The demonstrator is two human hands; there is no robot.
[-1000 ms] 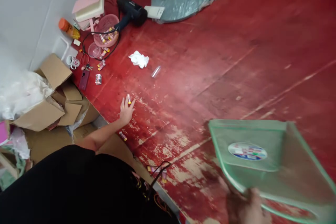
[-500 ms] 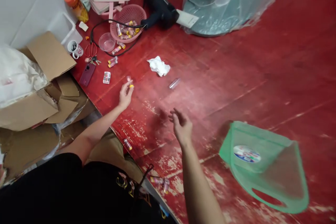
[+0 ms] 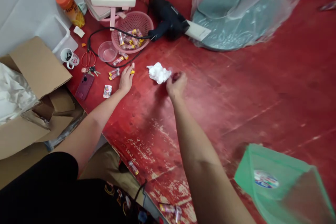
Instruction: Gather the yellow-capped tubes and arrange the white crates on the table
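Your left hand [image 3: 126, 81] pinches a small yellow-capped vial [image 3: 132, 69] at its fingertips, held just above the red table [image 3: 249, 87] and close to two more loose vials [image 3: 114, 74] lying flat on the boards. Your right hand [image 3: 176, 85] is curled shut beside a crumpled white tissue [image 3: 158, 72], its fingers bunched on something small; blur hides what it is, so you cannot tell what they grip. Behind the left hand sits a pink basket [image 3: 132, 31] with more vials in it, a clear round cup [image 3: 107, 51] just beside it, and a black cord looping round both to a dark heat gun [image 3: 168, 19]. To the left lie red scissors [image 3: 88, 57], a white mug [image 3: 68, 58], a dark red phone [image 3: 84, 85] and an orange-capped bottle [image 3: 68, 6] against the white wall. The table is red-painted board, worn to bare pale wood in streaks near its front edge, where one vial [image 3: 133, 167] lies. An open cardboard box [image 3: 34, 77] stands off the left edge. A grey-green disc in clear plastic wrap [image 3: 236, 17] lies at the far right, and a green plastic tray [image 3: 283, 185] rests tilted at the near right corner.
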